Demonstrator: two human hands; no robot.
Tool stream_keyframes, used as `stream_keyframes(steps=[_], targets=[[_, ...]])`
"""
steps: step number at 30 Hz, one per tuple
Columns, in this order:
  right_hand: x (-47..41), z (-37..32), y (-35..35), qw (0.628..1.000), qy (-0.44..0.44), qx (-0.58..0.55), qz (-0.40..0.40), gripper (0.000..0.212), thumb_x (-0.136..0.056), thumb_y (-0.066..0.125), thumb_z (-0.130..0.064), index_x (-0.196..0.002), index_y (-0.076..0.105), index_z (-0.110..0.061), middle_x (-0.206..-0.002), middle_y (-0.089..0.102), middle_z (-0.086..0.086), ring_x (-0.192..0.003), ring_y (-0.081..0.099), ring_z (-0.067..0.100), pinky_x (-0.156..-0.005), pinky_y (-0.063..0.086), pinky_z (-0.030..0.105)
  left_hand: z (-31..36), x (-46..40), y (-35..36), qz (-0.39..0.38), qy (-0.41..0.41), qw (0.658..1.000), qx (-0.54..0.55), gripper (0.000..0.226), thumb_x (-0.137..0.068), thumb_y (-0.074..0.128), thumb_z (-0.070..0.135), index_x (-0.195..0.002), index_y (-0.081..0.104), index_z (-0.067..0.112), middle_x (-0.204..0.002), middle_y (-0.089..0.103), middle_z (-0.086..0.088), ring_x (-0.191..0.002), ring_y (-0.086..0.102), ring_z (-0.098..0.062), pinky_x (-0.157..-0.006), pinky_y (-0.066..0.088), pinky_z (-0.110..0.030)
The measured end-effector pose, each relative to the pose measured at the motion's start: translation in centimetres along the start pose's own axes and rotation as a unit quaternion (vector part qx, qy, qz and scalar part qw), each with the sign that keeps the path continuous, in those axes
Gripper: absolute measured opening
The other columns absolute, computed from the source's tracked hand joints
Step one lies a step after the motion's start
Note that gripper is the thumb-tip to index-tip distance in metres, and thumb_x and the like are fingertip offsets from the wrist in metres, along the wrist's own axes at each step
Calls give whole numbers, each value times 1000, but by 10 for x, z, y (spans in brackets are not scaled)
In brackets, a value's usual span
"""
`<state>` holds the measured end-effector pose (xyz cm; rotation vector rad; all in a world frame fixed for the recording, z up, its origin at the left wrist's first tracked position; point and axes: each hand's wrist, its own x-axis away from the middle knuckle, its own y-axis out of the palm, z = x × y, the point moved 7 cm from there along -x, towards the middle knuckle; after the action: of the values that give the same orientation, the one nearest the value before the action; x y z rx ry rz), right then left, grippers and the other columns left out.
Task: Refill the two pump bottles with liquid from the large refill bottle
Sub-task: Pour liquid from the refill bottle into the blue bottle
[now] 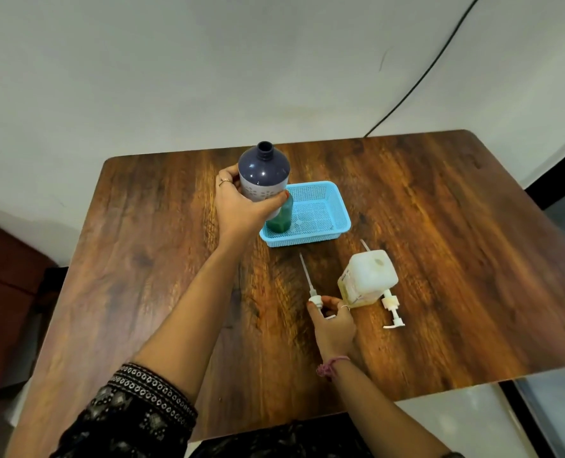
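My left hand grips the large dark-blue refill bottle, uncapped and upright above the left end of the blue basket. A green pump bottle stands in that basket, partly hidden behind the refill bottle and my hand. A white square pump bottle with yellowish liquid stands on the table with no pump in it. My right hand is closed on a white pump head whose long tube lies on the table. A second pump head lies right of the white bottle.
The wooden table has rounded corners and ends near my body. A black cable runs down the white wall behind it. A dark brown piece of furniture stands at the left.
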<state>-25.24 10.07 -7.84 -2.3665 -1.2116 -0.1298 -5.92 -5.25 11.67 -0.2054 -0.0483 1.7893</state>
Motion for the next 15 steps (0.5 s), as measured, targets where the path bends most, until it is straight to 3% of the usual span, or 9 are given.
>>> stream_keyframes(steps=[6,15], targets=[[-7,9,5,999,-14,43,-15,23,-84,68,-35,-103,60,-24,-106,63,-3,-100,56,16,-74,43,17,0,1,3,-4,-5,1000,6,80,-59,89,11,-124,42,10,-122,55,-5,-101,61,-11,-74,53,-11],[-9,10,5,999,-15,30,-14,30,-81,73,-31,-105,58,-22,-111,59,0,-103,54,18,-83,52,29,-10,5,7,-15,-8,1000,-6,80,-60,89,12,-124,42,12,-121,55,-3,-104,61,-14,-78,56,-17]])
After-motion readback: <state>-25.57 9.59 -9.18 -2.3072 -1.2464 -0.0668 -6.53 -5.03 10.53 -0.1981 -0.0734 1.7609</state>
